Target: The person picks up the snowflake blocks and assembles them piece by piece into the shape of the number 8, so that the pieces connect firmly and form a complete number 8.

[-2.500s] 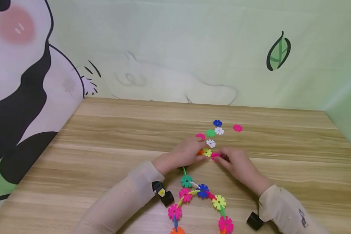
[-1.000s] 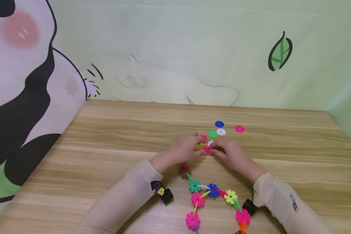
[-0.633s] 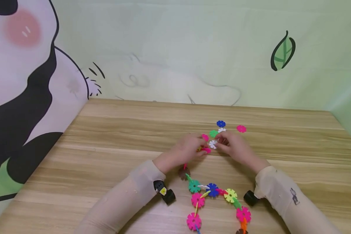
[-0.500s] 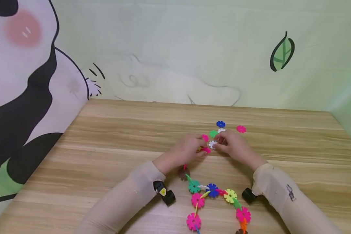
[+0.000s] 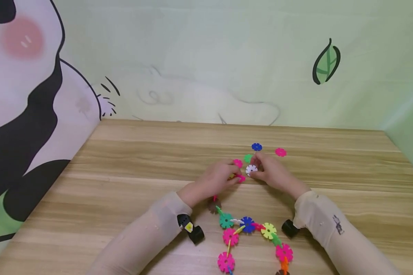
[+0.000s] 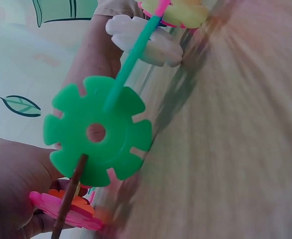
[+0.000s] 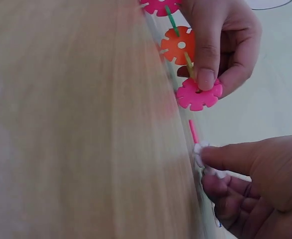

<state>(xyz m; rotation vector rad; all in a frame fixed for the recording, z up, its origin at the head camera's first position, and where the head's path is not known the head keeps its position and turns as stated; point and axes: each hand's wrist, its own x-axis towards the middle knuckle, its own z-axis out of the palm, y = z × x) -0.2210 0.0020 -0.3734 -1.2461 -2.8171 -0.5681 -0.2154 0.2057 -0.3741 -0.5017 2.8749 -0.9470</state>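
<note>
My left hand (image 5: 215,179) pinches a pink notched disc (image 7: 198,97) at the end of a chain of interlocking discs. An orange disc (image 7: 178,45) sits just behind it, joined by a yellow one seen edge-on. My right hand (image 5: 273,173) pinches a white notched disc (image 5: 251,170) between thumb and fingers, a short gap from the pink end. The chain runs under my left hand to a brown disc (image 5: 214,206) and a teal disc (image 5: 226,220). A green disc (image 6: 97,130) of the chain fills much of the left wrist view.
Loose discs lie beyond my hands: blue (image 5: 256,146), green (image 5: 248,158), and pink ones (image 5: 280,152) (image 5: 238,163). Nearer the front, a loop of joined discs, with a yellow disc (image 5: 269,230), runs out of the frame. A printed backdrop (image 5: 192,57) rises behind the wooden table (image 5: 141,152).
My right hand has left the pink disc at the chain's end, gone to the white disc and now pinches it. My left hand stays on the chain, whose front part has shifted right since the earliest frame.
</note>
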